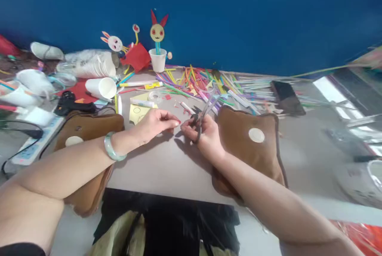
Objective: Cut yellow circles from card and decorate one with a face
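My left hand (159, 124), with a pale green bangle (112, 147) on its wrist, is closed in a pinch. At its fingertips shows the edge of a small red piece (179, 121), mostly hidden by the thumb. Just to the right, a little apart from it, my right hand (205, 134) is wrapped round a pair of scissors (196, 116). Their grey handles lie among my fingers, which partly cover them. Behind my left hand lies a yellow sheet (135, 116) with drawn circles, a white marker (142, 103) and a roll of clear tape (155, 96).
Brown cushions lie under both forearms, the left one (89, 127) and the right one (252, 156). Many coloured sticks (191, 83) spread along the blue wall. A rabbit-faced figure stands in a paper cup (158, 61). Stacked cups (86, 67) lie left, a dark phone (287, 97) right.
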Action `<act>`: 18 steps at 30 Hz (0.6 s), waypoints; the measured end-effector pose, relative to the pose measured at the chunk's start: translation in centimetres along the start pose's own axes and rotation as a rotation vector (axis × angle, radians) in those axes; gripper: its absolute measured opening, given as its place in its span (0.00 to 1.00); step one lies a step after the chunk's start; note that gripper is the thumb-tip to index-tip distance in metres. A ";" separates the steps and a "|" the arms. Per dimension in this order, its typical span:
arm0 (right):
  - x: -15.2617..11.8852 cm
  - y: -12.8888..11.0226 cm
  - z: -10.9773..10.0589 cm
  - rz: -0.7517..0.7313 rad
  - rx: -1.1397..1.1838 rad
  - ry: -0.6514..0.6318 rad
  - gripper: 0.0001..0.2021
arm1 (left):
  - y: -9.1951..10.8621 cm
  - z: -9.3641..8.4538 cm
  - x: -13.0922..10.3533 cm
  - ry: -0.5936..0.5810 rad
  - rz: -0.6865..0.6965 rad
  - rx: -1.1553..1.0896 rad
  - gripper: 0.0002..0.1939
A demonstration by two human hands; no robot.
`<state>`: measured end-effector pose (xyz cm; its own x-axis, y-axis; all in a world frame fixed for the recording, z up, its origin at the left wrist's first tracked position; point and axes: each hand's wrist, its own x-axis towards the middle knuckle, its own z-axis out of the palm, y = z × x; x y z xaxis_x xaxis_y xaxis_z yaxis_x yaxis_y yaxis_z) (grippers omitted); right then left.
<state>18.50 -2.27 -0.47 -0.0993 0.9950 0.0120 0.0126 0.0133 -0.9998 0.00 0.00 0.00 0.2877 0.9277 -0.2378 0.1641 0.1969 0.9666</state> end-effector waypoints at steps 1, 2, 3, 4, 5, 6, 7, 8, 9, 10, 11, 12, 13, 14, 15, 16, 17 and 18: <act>0.0 0.1 0.0 -0.002 0.003 0.007 0.17 | 0.0 0.1 -0.1 -0.002 -0.007 0.011 0.11; -0.1 0.1 0.0 -0.004 0.006 0.011 0.17 | -0.1 0.2 -0.1 -0.003 -0.012 0.024 0.11; -0.1 0.1 0.0 -0.009 0.008 0.014 0.18 | -0.1 0.3 -0.2 -0.003 -0.015 0.040 0.11; -0.1 0.2 0.0 -0.014 0.011 0.014 0.18 | -0.1 0.4 -0.2 -0.003 -0.015 0.058 0.11; -0.1 0.2 0.0 -0.023 0.016 0.010 0.18 | 0.0 0.5 -0.3 -0.001 -0.011 0.082 0.11; -0.1 0.2 0.0 -0.032 0.018 0.005 0.18 | 0.1 0.5 -0.3 0.000 -0.006 0.108 0.11; -0.1 0.2 0.1 -0.041 0.017 0.002 0.19 | 0.2 0.5 -0.4 0.002 -0.002 0.129 0.11; -0.1 0.2 0.1 -0.045 0.012 -0.002 0.19 | 0.3 0.6 -0.4 0.002 -0.001 0.147 0.11; -0.1 0.2 0.1 -0.043 0.009 -0.007 0.19 | 0.4 0.6 -0.5 0.003 -0.003 0.159 0.11; -0.1 0.2 0.1 -0.038 0.010 -0.012 0.19 | 0.6 0.6 -0.6 0.004 -0.008 0.166 0.11; -0.1 0.2 0.2 -0.033 0.014 -0.016 0.19 | 0.7 0.6 -0.6 0.006 -0.015 0.170 0.11; -0.1 0.1 0.2 -0.029 0.022 -0.019 0.19 | 0.8 0.6 -0.7 0.006 -0.020 0.171 0.11; 0.0 0.1 0.2 -0.026 0.030 -0.022 0.19 | 0.9 0.7 -0.7 0.005 -0.024 0.170 0.10; 0.0 0.1 0.2 -0.023 0.034 -0.027 0.18 | 0.9 0.7 -0.7 0.005 -0.026 0.169 0.10; 0.0 0.1 0.2 -0.021 0.037 -0.029 0.18 | 0.9 0.7 -0.7 0.003 -0.025 0.168 0.10; -0.1 0.1 0.3 -0.018 0.036 -0.032 0.18 | 0.9 0.7 -0.7 0.003 -0.021 0.167 0.10; -0.1 0.1 0.3 -0.015 0.034 -0.035 0.18 | 0.9 0.6 -0.7 0.002 -0.012 0.165 0.10; -0.1 0.0 0.2 -0.012 0.029 -0.037 0.19 | 0.8 0.6 -0.7 0.000 -0.003 0.162 0.10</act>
<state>18.25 -2.36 -0.52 -0.1358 0.9904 0.0244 -0.0181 0.0221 -0.9996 0.51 -0.67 0.89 0.2871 0.9273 -0.2403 0.3152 0.1455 0.9378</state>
